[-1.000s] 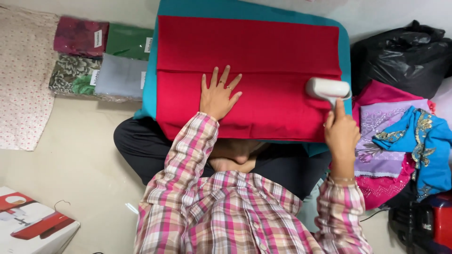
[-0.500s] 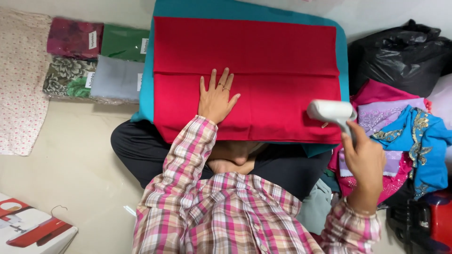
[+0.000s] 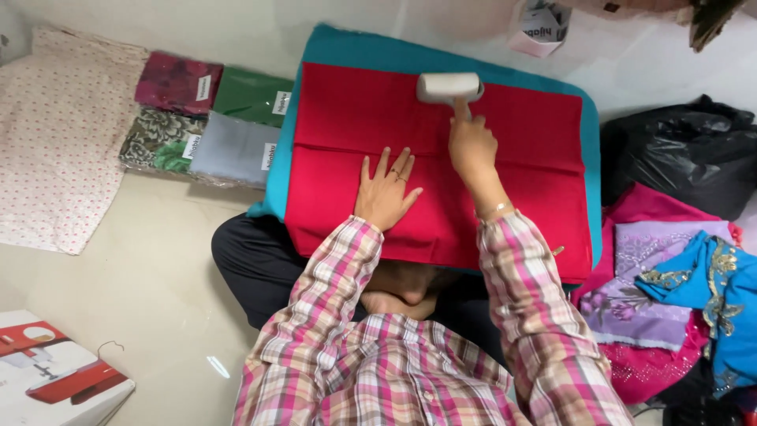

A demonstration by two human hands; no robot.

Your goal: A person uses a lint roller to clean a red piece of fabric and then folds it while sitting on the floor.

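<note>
On a teal board across the lap lies red cloth. Left hand presses flat, fingers spread wide. Right hand grips a white lint roller, at twelve o'clock from it, barrel lying nine-to-three. Its handle is hidden by the fingers.

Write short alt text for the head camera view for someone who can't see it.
A seated person's right hand holds a white lint roller at the far edge of a folded red cloth on a teal pad; the left hand lies flat on the cloth.
</note>
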